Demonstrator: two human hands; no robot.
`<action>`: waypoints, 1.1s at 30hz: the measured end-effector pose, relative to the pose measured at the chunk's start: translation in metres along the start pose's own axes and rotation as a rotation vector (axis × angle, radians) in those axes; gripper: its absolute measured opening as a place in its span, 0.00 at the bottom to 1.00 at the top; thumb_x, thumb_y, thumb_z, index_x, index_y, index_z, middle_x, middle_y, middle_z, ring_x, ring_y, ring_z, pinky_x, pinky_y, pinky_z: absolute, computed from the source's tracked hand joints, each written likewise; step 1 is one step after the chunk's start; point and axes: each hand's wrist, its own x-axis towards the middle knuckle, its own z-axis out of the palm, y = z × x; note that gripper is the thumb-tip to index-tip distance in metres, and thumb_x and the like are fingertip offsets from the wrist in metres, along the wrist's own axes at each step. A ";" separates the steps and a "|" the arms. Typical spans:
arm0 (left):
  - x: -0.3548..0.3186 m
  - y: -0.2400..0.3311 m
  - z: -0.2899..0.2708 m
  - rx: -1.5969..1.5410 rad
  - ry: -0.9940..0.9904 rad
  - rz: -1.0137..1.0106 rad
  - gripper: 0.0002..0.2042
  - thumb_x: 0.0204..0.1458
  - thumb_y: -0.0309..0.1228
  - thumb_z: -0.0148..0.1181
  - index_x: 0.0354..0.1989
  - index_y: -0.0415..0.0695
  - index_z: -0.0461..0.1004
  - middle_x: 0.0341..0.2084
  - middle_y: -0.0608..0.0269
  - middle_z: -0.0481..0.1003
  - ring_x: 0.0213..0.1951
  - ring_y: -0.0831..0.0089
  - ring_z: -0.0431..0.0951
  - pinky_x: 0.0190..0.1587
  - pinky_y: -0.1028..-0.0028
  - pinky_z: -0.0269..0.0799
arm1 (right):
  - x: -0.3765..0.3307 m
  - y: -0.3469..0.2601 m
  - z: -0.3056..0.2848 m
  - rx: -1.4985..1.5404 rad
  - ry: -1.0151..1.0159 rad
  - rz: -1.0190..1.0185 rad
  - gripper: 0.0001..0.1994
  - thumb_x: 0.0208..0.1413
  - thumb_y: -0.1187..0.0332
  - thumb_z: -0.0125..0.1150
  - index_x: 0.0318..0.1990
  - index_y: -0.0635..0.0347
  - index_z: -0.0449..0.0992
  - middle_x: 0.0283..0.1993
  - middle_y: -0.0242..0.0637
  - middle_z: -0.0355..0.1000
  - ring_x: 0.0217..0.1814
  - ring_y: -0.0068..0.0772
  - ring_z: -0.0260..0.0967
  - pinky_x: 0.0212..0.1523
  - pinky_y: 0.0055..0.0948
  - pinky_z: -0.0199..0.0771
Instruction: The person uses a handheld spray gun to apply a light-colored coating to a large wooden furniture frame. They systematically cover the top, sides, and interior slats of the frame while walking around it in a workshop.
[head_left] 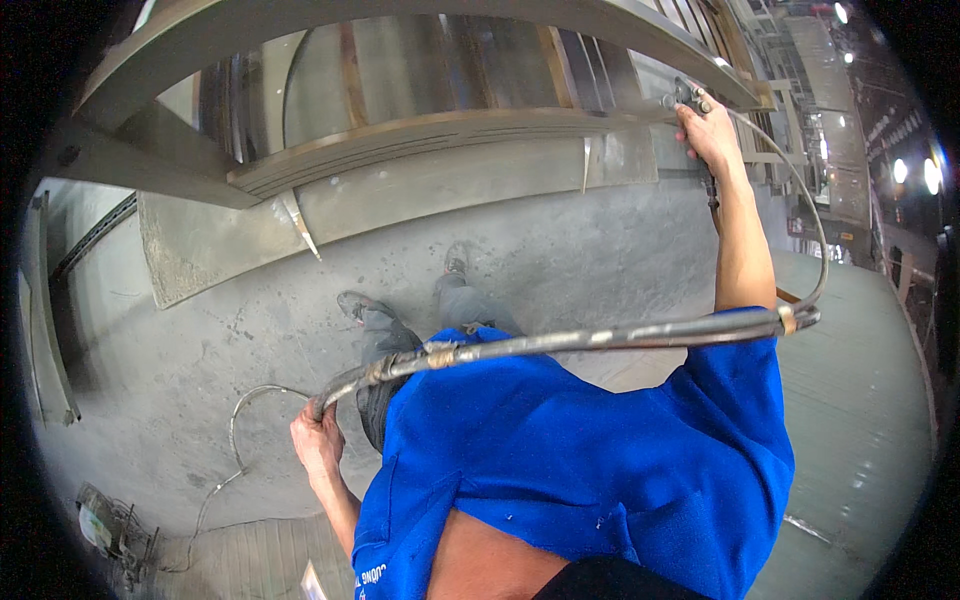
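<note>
Up at the top right, right hand (708, 135) is raised overhead, fingers wrapped around a spray gun (688, 97), nozzle end against the edge of a long metal beam (440, 135). Grip looks closed on the gun handle.

Hose (600, 340) leaves the gun, loops down past the right arm, then runs across the blue shirt (600, 460) at chest level, right to left. Metal fittings visible on it near the right sleeve and again near mid-chest.

Left hand (318, 440) is low, at the person's left side, closed around the hose where it drops toward the floor. Hands well apart, one on each end of the visible run.

Below the left hand the hose continues in a loose curve on the concrete floor (200, 330). Flat steel plate (420, 200) hangs under the beam. Small piece of equipment (110, 530) sits at lower left, detail unclear.
</note>
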 end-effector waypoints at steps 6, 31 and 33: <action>-0.002 -0.060 -0.013 -0.060 -0.065 -0.152 0.13 0.57 0.37 0.66 0.39 0.37 0.80 0.31 0.38 0.79 0.38 0.38 0.79 0.39 0.54 0.74 | -0.055 -0.076 0.034 -0.073 -0.175 0.032 0.21 0.62 0.59 0.61 0.60 0.54 0.76 0.23 0.32 0.74 0.18 0.23 0.67 0.21 0.28 0.68; -0.028 -0.203 -0.036 -0.314 0.012 -0.278 0.10 0.55 0.30 0.65 0.42 0.40 0.81 0.33 0.43 0.81 0.38 0.44 0.82 0.40 0.59 0.75 | -0.264 -0.334 0.168 0.448 -0.554 -0.384 0.11 0.64 0.62 0.63 0.46 0.60 0.77 0.32 0.30 0.76 0.28 0.18 0.73 0.18 0.19 0.67; -0.034 -0.213 -0.040 -0.351 0.019 -0.310 0.10 0.55 0.30 0.64 0.42 0.40 0.81 0.33 0.43 0.81 0.38 0.45 0.82 0.40 0.59 0.75 | -0.272 -0.339 0.166 0.520 -0.610 -0.392 0.11 0.64 0.62 0.63 0.46 0.60 0.78 0.32 0.31 0.76 0.28 0.18 0.73 0.18 0.20 0.67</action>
